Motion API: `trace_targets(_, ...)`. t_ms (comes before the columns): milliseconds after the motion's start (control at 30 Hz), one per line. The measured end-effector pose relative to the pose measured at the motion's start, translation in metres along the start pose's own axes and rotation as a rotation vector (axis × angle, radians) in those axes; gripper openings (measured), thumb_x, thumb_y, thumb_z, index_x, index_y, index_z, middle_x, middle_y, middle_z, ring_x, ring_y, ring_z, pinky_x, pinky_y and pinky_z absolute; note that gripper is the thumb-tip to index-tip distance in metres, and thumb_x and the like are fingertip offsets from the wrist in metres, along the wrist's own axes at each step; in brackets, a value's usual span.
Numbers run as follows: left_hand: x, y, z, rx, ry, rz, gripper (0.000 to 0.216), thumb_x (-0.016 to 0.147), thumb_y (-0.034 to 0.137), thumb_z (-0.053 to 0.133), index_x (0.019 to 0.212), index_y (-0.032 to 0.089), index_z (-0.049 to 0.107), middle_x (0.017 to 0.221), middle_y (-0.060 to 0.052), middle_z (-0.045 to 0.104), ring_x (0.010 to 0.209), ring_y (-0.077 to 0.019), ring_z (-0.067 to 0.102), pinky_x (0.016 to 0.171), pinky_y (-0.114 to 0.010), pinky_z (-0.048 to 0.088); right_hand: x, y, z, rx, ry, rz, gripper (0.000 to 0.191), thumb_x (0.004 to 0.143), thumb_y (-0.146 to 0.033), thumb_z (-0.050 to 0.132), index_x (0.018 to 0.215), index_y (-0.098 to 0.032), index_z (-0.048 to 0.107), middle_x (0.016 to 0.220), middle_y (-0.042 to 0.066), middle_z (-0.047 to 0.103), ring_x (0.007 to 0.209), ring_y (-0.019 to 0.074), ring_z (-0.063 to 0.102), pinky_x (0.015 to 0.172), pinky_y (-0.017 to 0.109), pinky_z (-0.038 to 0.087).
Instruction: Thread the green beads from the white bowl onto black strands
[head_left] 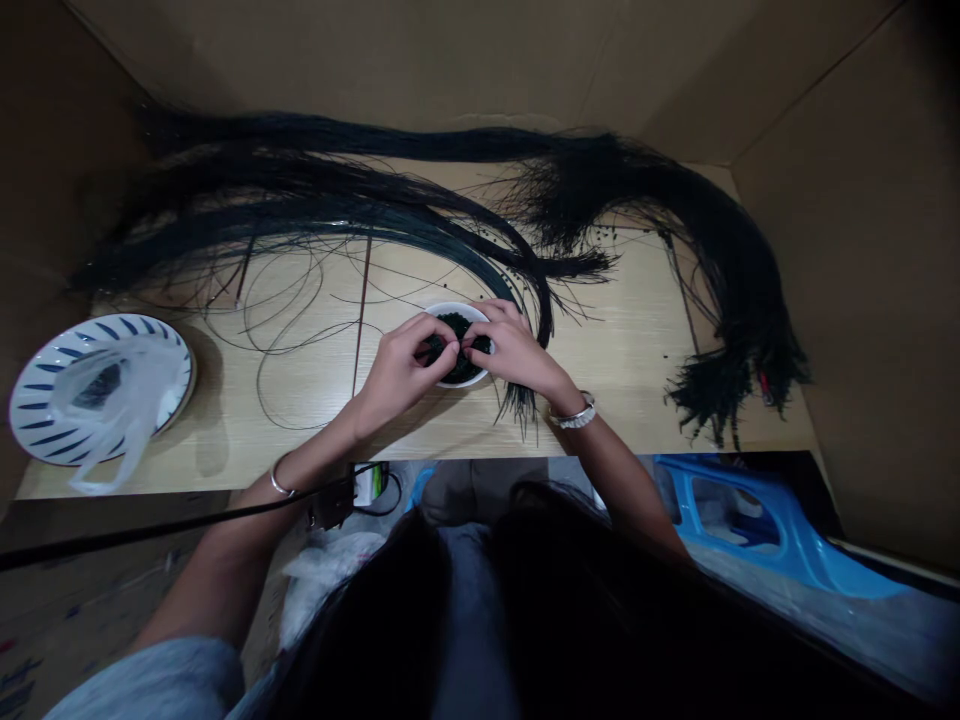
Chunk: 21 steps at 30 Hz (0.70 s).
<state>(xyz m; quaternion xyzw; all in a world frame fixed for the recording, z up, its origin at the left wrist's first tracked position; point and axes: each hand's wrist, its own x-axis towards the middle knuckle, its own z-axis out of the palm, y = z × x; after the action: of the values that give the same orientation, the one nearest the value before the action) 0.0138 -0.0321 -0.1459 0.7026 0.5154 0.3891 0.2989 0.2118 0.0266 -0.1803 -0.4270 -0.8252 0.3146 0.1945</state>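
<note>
A small white bowl (pixel 460 384) stands on the table in front of me, filled with tiny dark green or black beads (pixel 454 322). Over its left side my left hand (pixel 409 360) pinches with thumb and forefinger. My right hand (pixel 511 345) meets it from the other side, its fingertips also pinched together. Whatever lies between the fingertips is too small to make out. Close beside my right hand, long dark strands (pixel 457 232) curve down, their loose ends (pixel 519 402) lying on the table to the right of the bowl.
More bundled dark strands (pixel 322 135) stretch along the back, and a thick bundle (pixel 742 260) bends down the right side. A striped plate (pixel 45 400) with a clear plastic bag (pixel 124 420) sits at left. Cardboard walls (pixel 847 220) enclose the table. A blue stool (pixel 795 545) is below right.
</note>
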Motion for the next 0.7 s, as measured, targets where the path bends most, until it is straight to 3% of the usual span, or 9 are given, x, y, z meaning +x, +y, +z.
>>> trace_targets(200,0.0,-0.002,0.001,-0.015,0.008,0.005,0.014,0.093,0.033,0.063,0.091,0.019,0.067,0.091,-0.005,0.068,0.084,-0.0174,0.063,0.068,-0.026,0.048,0.003,0.001,-0.003,0.075,0.059,0.015,0.005,0.088,-0.024,0.073,0.09,-0.023,0.077,0.145,0.009,0.062,0.144,0.033,0.041,0.122,0.06,0.032)
trace_targets(400,0.001,-0.007,0.0,-0.138,0.026,-0.09,0.019,0.092,0.039,0.067,0.09,0.02,0.068,0.092,-0.005,0.069,0.087,-0.0201,0.065,0.068,-0.028,0.051,0.008,0.003,-0.01,0.334,0.126,-0.026,0.006,0.088,-0.029,0.077,0.092,-0.026,0.079,0.134,0.006,0.071,0.134,0.0263,0.058,0.122,0.054,0.035)
trace_targets(700,0.003,-0.009,-0.001,-0.255,0.067,-0.16,0.025,0.089,0.045,0.073,0.087,0.021,0.067,0.087,-0.006,0.068,0.076,-0.0186,0.064,0.06,-0.028,0.052,0.006,-0.006,-0.017,0.712,0.09,0.041,0.037,0.079,-0.058,0.082,0.091,-0.024,0.078,0.139,0.01,0.069,0.136,0.0282,0.061,0.122,0.053,0.038)
